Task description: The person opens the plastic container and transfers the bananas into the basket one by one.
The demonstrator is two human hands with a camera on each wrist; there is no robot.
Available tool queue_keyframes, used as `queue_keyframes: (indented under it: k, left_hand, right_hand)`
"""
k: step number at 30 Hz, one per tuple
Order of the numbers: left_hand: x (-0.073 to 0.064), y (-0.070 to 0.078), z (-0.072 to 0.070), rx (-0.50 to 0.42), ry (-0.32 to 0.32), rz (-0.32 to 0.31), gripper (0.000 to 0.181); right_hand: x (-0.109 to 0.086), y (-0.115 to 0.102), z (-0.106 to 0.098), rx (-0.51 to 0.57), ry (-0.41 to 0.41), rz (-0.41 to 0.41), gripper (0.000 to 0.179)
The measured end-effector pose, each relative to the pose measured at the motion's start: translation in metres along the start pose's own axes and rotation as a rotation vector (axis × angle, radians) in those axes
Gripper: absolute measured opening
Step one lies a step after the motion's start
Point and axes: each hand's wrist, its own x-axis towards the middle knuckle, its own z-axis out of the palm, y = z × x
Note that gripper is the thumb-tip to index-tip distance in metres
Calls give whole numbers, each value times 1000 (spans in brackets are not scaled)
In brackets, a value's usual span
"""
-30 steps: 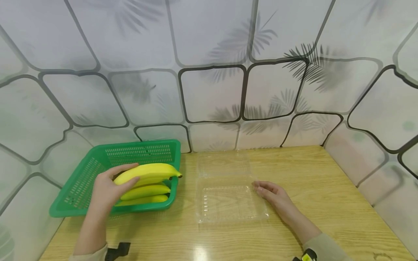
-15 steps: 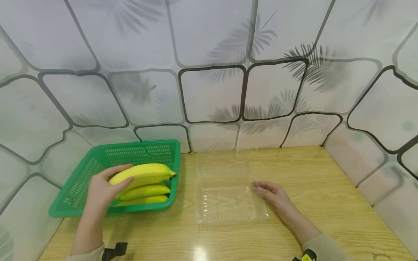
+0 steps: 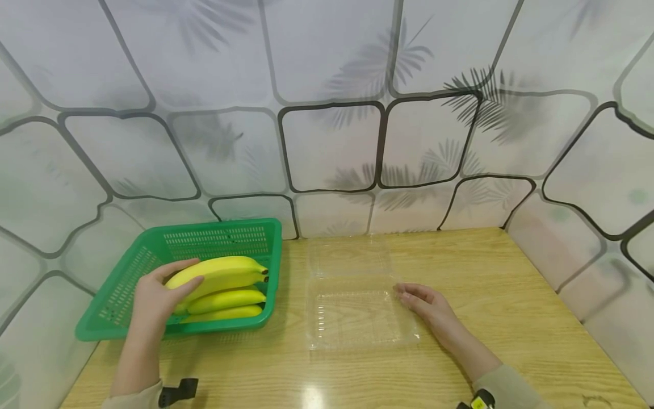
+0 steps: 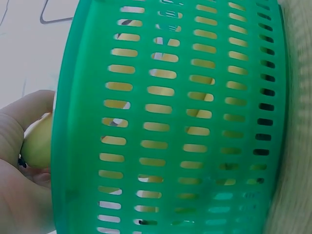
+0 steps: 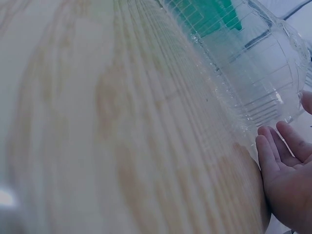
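My left hand [image 3: 155, 292] holds a yellow banana [image 3: 219, 270] by its left end, thumb on the near side and fingers on the far side. The banana lies over several other bananas [image 3: 227, 301] in a green plastic basket [image 3: 273, 272]. In the left wrist view, the basket wall [image 4: 83, 122] hides most of the fruit, and my left hand [image 4: 22, 180] shows beyond its rim. My right hand [image 3: 434, 312] pinches the right edge of a clear plastic clamshell container [image 3: 357, 318], which lies opened out on the table. The right wrist view shows its fingertips [image 5: 268, 134] at the container's corner.
The wood-grain table [image 3: 460, 261] runs back to a patterned wall covering [image 3: 332, 147], which also rises at both sides. The container's lid [image 3: 349, 255] lies flat toward the wall. The basket stands left of the container, with a gap between them.
My left hand has moved slightly left, drawing the top banana left over the others. The right hand and the container have stayed in place.
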Motion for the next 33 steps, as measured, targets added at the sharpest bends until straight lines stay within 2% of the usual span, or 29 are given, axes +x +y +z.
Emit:
queue_keyframes:
  k: [3,9,16,24,33]
  left_hand:
    - [1,-1,-1,7,0,-11,58]
    - [1,-2,-2,28,7,20,56]
    - [3,-6,-2,38,3,13,56]
    - [5,-9,-3,39,-39,4,57]
    - [5,-7,-6,8,-46,59,58]
  right_hand:
    - [0,0,0,0,0,4,55]
    - [1,-1,0,5,4,10,55]
    - [1,-3,1,-7,14,21,55]
    - [0,-2,0,-2,3,13,55]
    - [0,-2,0,-3,-5,13,56]
